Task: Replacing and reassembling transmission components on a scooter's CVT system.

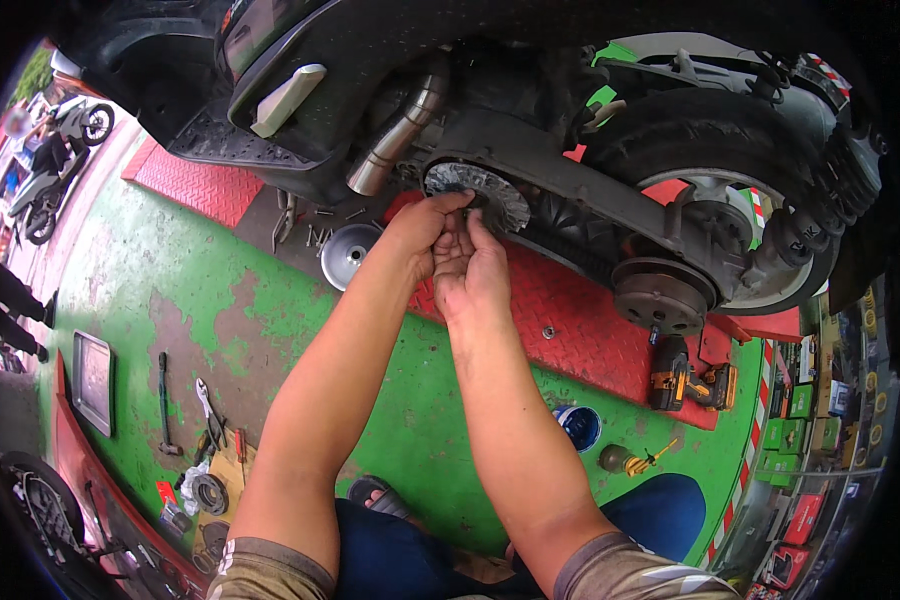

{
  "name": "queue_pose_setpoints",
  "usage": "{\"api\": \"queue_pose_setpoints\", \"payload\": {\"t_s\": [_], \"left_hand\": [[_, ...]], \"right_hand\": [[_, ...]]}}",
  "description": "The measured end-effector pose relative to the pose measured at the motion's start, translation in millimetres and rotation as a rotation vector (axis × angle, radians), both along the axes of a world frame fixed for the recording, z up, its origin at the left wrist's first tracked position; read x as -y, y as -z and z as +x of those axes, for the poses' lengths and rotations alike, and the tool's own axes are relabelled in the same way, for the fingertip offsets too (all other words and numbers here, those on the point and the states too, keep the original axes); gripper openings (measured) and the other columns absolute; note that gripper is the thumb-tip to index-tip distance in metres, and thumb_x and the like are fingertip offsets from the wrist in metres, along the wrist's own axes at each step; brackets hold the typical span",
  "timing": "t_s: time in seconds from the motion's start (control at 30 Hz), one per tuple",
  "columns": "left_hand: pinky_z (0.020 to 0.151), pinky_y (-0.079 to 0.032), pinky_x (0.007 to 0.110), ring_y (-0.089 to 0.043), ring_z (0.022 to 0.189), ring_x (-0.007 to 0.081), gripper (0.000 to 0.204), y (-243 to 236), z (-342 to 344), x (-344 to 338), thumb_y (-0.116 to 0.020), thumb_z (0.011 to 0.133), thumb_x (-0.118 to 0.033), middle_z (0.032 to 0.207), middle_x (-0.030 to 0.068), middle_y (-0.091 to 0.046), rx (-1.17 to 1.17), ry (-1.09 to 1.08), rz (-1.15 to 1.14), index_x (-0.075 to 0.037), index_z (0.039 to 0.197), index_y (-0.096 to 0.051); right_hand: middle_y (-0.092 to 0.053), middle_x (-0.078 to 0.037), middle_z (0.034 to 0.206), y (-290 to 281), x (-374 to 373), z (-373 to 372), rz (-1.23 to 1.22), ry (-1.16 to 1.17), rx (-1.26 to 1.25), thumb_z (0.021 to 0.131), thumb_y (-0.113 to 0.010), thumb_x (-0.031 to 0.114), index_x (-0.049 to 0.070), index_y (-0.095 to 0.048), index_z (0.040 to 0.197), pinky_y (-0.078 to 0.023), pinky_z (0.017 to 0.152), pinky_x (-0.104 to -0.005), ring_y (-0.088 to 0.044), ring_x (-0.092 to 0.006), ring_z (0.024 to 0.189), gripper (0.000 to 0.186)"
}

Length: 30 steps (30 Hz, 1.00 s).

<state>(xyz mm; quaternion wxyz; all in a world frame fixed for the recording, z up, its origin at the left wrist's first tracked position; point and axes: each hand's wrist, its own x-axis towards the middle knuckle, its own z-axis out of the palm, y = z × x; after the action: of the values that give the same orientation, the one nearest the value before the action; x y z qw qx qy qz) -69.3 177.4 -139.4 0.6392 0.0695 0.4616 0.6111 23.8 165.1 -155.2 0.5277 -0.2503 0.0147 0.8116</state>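
Both my hands meet at the hub of a finned metal pulley disc (505, 198) on the side of a raised scooter's open engine casing (550, 170). My left hand (422, 232) reaches in with thumb and finger pressed together at the disc's centre. Just right of it, my right hand (473, 262) is turned palm up, its fingers curled and its thumb pointing to the same spot. Whatever sits between the fingertips is hidden by the hands. Near my left wrist, a silver dished metal disc (342, 262) lies on the floor. A dark belt (560, 245) runs behind the hands.
A round clutch drum (660, 297) and the rear wheel (730, 130) stand at the right. Below them are a yellow-black power driver (673, 378), a blue cup (578, 427) and a yellow-handled tool (640, 461). Hammer (165, 410), pliers (207, 402) and metal tray (93, 383) lie left.
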Motion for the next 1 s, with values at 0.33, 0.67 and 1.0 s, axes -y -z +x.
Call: {"api": "queue_pose_setpoints", "payload": {"t_s": [0.33,0.67,1.0], "left_hand": [[0.032,-0.029,0.023,-0.041,0.043,0.0100,0.035,-11,1,5,-0.068,0.098,-0.024,0.060,0.0006,-0.049,-0.071,0.082,-0.053,-0.009,0.070,-0.051],[0.028,-0.033,0.025,-0.040,0.038,0.0107,0.042,-21,4,8,-0.067,0.098,-0.027,0.056,0.0007,-0.045,-0.116,0.091,-0.088,-0.009,0.067,-0.045],[0.028,-0.034,0.025,-0.045,0.038,0.0117,0.043,-12,0,4,-0.066,0.098,-0.028,0.054,0.0019,-0.045,-0.091,0.096,-0.084,-0.009,0.066,-0.046]], "right_hand": [[-0.068,-0.006,0.094,-2,2,1,0.011,-0.062,-0.002,0.106,-0.056,0.017,0.004,-0.062,0.114,-0.043,0.057,-0.0212,-0.055,-0.0095,0.069,0.016],[-0.057,-0.002,0.085,4,-5,11,0.055,-0.213,-0.121,0.110,-0.045,0.023,0.004,-0.058,0.107,-0.037,0.048,-0.0207,-0.050,-0.0091,0.063,0.023],[-0.055,-0.004,0.083,5,-9,6,-0.025,-0.201,-0.192,0.111,-0.042,0.024,0.005,-0.057,0.105,-0.036,0.046,-0.0214,-0.049,-0.0097,0.062,0.025]]}}
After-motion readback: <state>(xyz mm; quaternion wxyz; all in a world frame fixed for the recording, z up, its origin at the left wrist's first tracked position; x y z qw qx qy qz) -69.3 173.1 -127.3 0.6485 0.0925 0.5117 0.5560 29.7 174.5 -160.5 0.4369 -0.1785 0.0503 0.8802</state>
